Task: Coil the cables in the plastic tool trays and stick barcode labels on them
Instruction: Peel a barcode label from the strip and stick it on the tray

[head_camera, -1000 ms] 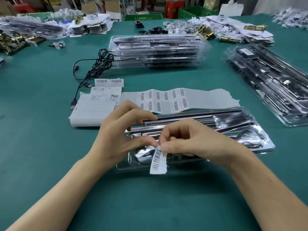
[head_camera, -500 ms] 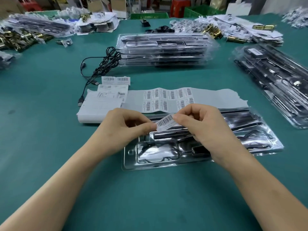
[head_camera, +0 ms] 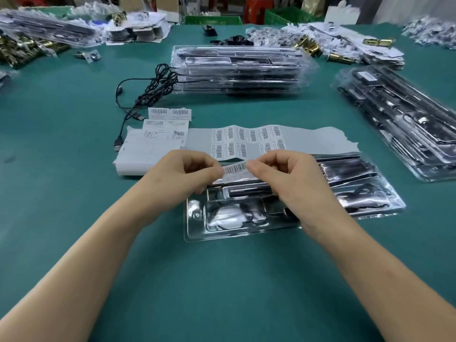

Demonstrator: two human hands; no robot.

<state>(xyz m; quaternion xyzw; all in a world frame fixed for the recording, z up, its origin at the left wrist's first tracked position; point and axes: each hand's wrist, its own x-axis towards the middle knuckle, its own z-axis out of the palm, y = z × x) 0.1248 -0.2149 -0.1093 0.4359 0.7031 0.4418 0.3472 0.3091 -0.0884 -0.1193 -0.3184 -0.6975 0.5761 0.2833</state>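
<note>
White paper barcode label (head_camera: pixel 235 169): I log left hand (head_camera: pixel 183 175) and right hand (head_camera: pixel 286 180) pinching its ends, long axis left-right, over clear plastic tray (head_camera: pixel 197 234).

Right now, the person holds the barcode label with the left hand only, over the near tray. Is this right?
No. In the head view the left hand and the right hand each pinch an end of the barcode label, over the near tray.

Left hand (head_camera: pixel 182 174) and right hand (head_camera: pixel 291 178): bare. Forearms (head_camera: pixel 98 255), over the green table's (head_camera: pixel 61 193) near side: uncovered from wrist to frame edge.
</note>
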